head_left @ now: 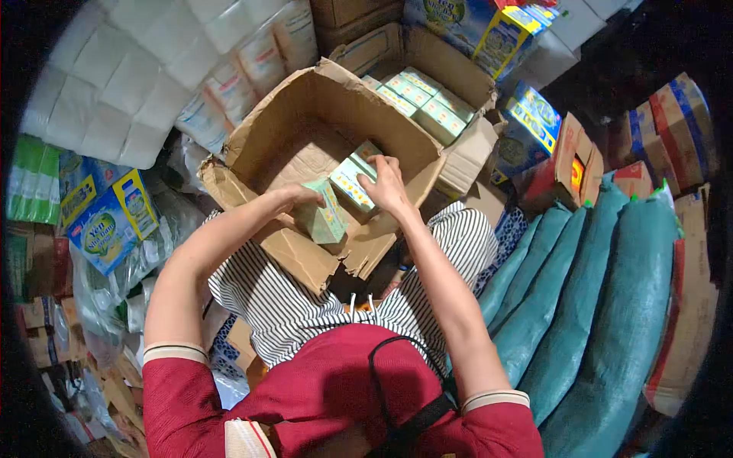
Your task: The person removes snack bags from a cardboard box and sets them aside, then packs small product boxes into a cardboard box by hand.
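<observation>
My left hand (296,197) is closed on a small pale green box (327,217), held tilted over the near side of an open cardboard carton (263,145). My right hand (387,185) reaches into the same carton, its thumb and fingers closed on a small white-and-green box (351,185) with yellow print. That box stands next to another like it against the carton's right part. The undersides of both held boxes are hidden. The carton rests against my legs, and its bottom shows bare brown cardboard towards the back left.
Behind stands a second carton (458,65) holding several similar small boxes (416,95). Long teal wrapped bundles (618,305) lie at the right. White wrapped packs (114,76) are stacked at the back left, above a blue-and-yellow package (103,221). A blue box (527,126) stands right of the cartons.
</observation>
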A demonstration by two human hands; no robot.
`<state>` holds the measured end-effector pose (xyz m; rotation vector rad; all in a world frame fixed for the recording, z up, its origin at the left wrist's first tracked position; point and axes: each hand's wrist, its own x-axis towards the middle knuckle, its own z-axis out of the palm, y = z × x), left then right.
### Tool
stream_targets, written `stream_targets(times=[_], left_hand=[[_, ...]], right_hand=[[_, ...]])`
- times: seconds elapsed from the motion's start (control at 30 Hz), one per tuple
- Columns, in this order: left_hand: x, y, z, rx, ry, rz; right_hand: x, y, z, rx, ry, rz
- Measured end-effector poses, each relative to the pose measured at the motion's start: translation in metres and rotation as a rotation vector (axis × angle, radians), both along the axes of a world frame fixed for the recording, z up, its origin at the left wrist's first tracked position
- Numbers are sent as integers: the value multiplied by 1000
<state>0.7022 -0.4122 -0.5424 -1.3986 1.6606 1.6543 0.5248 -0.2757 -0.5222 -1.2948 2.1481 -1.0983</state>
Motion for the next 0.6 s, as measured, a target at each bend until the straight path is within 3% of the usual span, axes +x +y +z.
stream_targets(times=[0.07,0.13,0.23,0.3,0.37,0.57,0.6], left_hand=[[-2,-4,-40,114,-68,-11],[-10,4,-22,203,-86,-89],[-6,-8,-68,419,-150,1],[15,-26,-118,429,-77,3],[22,-26,-129,393,-56,29],[-2,15,-46,146,-159,159],[-3,16,-37,158,-216,37]], right_hand=[[-1,-1,-1,-14,4,-3],[-1,-1,0,-24,0,-11],[-2,2,-5,-34,-11,-10],[-1,2,-5,-40,-18,-7],[0,2,-5,-32,-17,3],[7,3,8,109,-4,83],[6,3,4,123,-11,107]])
